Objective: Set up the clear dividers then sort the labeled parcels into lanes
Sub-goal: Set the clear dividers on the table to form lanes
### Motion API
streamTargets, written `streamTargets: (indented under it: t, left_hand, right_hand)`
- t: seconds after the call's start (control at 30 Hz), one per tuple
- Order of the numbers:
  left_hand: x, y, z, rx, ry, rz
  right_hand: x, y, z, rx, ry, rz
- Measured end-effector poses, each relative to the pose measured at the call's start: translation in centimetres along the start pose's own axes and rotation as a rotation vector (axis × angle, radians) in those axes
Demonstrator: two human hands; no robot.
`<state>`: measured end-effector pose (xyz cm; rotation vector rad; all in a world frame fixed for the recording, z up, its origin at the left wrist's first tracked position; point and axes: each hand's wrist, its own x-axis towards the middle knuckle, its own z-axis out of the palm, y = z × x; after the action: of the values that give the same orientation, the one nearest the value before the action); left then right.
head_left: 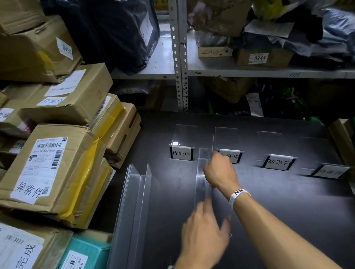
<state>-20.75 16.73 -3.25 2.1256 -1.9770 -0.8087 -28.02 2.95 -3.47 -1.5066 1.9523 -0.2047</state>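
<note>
Clear acrylic makes up the divider [202,174] that both hands work on, an L-shaped strip lying lengthwise on the dark table [282,211]. The right hand [220,172] has its grip closed on the strip's far part, fingers curled over the upright edge, just in front of the second sign holder [230,154]. The left hand [206,235] is at the near end of the same strip, fingers spread and blurred (whether they touch the plastic or hover just above it cannot be told).

To the left, a stack of further clear dividers [134,192] lies at the table's left edge, well apart from both hands. Across the back of the table stand four clear sign holders in a row; the leftmost [182,153] reads 待处理, and the two to the right [279,163] [330,172] show their text from the rear.

The labeled parcels wait off the table on the left: a cardboard box marked 异常件 [46,168], another marked 已完成 [23,256], and a teal parcel [82,260] below them. Metal shelving [179,50] packed with bags stands behind.
</note>
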Motion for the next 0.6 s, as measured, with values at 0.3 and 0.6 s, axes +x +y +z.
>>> streamTargets:
  t: [0.3,0.6]
  left_hand:
    - [0.7,-0.2,1.9,0.194,0.223,0.028]
    - [0.2,-0.8,2.4,0.212,0.225,0.009]
  right_hand:
    - [0.6,0.3,0.3,0.02,-0.008,-0.003]
    - [0.7,0.7,0.6,0.03,-0.013,-0.004]
